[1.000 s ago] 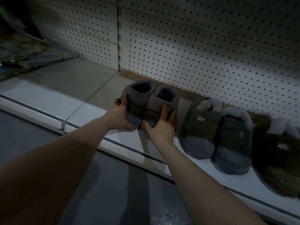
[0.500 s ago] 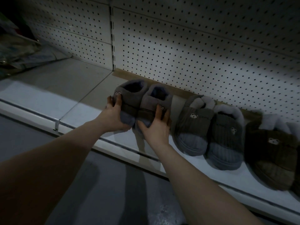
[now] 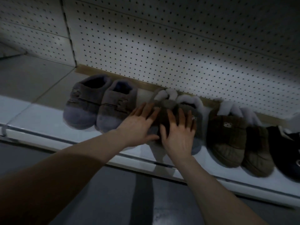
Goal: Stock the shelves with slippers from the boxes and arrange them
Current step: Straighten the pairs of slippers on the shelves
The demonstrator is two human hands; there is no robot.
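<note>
- Head view: the left hand [image 3: 139, 125] and right hand [image 3: 178, 135] lie flat, fingers spread and uncurled, grasping nothing, on the grey pair [image 3: 198, 127]. This pair stands heels-back on the shelf [image 3: 40, 120].
- Left of the grey pair: only a small gap parts it from the purple pair [image 3: 97, 108], so a sideways shove would likely knock that tidy pair askew.
- At the grey pair itself: flat palms have no real hold, so the soft uppers may squash, or one slipper may slide while its mate stays put.
- Right of the grey pair: the brown pair [image 3: 230, 137] stands just beside it, and a push that way could bunch it against the dark slipper [image 3: 285, 150].
- In front of the grey pair: the toes sit near the shelf's front lip, so a pull could tip one off.
- Counts, left to right: two purple slippers, two grey, two brown, and one dark slipper cut off by the frame edge. More may lie beyond it.
- Two hands and one pegboard [image 3: 162, 54] behind the grey pair. No box shows.
</note>
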